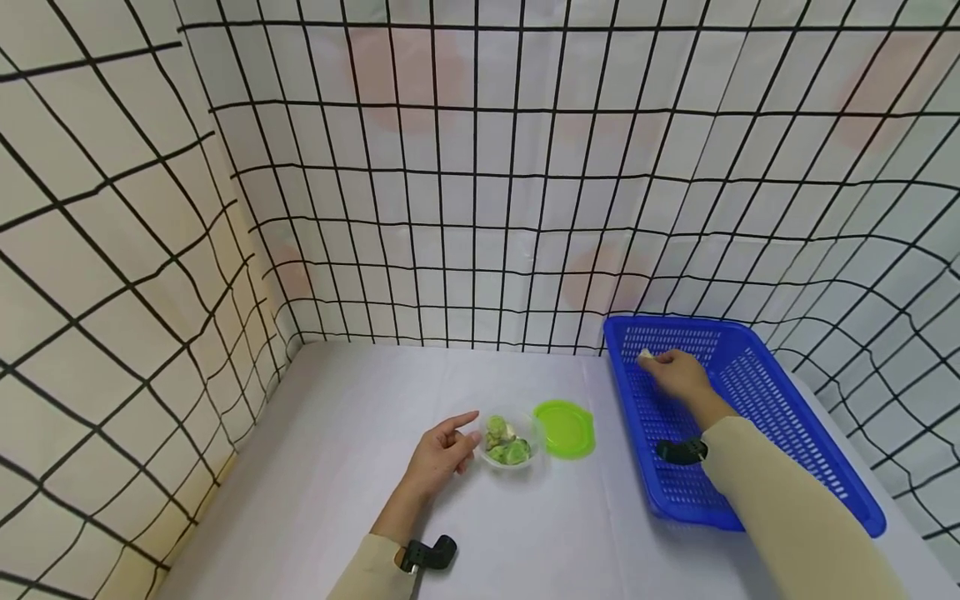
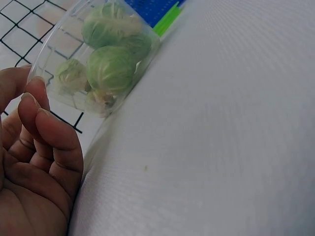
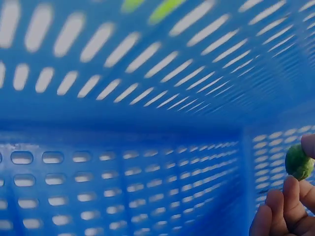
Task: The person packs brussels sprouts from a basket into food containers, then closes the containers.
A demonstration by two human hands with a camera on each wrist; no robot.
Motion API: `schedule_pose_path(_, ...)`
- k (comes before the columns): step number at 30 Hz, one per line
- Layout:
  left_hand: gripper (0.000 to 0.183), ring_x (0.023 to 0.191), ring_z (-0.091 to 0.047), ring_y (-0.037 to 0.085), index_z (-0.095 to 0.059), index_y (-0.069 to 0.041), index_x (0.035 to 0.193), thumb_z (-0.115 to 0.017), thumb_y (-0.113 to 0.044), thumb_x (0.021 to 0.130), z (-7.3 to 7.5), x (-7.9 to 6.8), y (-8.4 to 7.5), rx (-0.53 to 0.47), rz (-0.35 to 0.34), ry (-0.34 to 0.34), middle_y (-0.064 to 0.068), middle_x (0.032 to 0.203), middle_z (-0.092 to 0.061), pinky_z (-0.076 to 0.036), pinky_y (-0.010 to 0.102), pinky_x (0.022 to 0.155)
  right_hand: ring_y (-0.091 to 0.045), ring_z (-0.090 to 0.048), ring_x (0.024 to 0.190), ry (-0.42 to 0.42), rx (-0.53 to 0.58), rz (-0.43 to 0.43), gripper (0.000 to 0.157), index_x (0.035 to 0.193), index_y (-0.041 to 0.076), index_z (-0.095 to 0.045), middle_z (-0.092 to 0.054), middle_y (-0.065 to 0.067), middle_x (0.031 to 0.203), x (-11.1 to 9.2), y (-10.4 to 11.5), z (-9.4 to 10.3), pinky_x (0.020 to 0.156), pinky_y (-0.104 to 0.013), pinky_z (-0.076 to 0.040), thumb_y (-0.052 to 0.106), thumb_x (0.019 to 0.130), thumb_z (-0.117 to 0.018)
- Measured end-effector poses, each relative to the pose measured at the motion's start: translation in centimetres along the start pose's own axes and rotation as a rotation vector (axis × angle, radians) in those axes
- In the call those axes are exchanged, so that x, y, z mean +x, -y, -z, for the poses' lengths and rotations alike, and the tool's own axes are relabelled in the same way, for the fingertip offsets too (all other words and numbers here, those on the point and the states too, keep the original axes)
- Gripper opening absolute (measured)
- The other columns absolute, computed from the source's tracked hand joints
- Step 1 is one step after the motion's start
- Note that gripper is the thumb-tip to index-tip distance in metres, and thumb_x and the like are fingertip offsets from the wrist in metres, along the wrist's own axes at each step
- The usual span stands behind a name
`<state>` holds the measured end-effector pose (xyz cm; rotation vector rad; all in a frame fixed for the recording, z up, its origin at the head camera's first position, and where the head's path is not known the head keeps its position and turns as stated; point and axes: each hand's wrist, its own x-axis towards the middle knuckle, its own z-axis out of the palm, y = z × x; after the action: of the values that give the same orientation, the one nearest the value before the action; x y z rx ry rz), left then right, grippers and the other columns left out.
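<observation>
A clear plastic bowl [image 1: 506, 465] of Brussels sprouts [image 1: 516, 452] stands on the white tabletop. My left hand [image 1: 441, 457] is at the bowl's left side, with thumb and index fingertips right at the rim and the other fingers loosely curled. Several sprouts [image 2: 110, 69] show through the bowl's wall in the left wrist view. Inside the blue basket [image 1: 633, 450], toward its far left corner, my right hand [image 1: 678, 375] pinches a single Brussels sprout [image 3: 298, 162] between thumb and fingers. That sprout [image 1: 645, 354] peeks out at the fingertips in the head view.
A bright green lid [image 1: 566, 429] lies flat between bowl and basket. Black netting [image 1: 480, 175] over white sheeting encloses the table [image 1: 322, 467] at the back and both sides. Slotted walls surround my right hand in the basket.
</observation>
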<state>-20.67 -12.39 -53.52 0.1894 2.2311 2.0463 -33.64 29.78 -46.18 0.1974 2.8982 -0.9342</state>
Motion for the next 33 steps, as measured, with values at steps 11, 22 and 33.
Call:
schedule_pose_path(11, 0.048, 0.057, -0.052, 0.008, -0.061, -0.011, 0.141, -0.071, -0.027, 0.098, -0.2, -0.1, -0.2, -0.007, 0.026, -0.023, -0.004, 0.072, -0.058, -0.044, 0.021, 0.055, -0.029, -0.055, 0.089, -0.140, 0.061, 0.161, 0.070, 0.131, 0.002, -0.058, -0.059, -0.017, 0.111, -5.5, 6.6, 1.4, 0.065, -0.032, -0.044, 0.064, 0.098, -0.054)
schedule_pose_path(22, 0.049, 0.058, -0.051, 0.009, -0.061, -0.010, 0.142, -0.072, -0.026, 0.097, -0.2, -0.1, -0.1, -0.013, 0.028, -0.024, -0.004, 0.072, -0.059, -0.044, 0.022, 0.054, -0.020, -0.050, 0.075, -0.016, 0.064, 0.304, 0.056, 0.124, 0.008, -0.062, -0.054, -0.007, 0.092, -10.1, 11.4, 1.2, 0.060, -0.031, -0.042, 0.057, 0.096, -0.065)
schedule_pose_path(33, 0.049, 0.058, -0.051, 0.008, -0.060, -0.009, 0.142, -0.071, -0.027, 0.098, -0.1, 0.0, 0.0, -0.014, 0.031, -0.017, -0.004, 0.072, -0.059, -0.045, 0.022, 0.055, -0.017, -0.050, 0.066, 0.027, 0.054, 0.357, 0.038, 0.118, 0.013, -0.066, -0.056, -0.003, 0.082, -13.3, 14.3, -2.9, 0.055, -0.029, -0.040, 0.041, 0.094, -0.072)
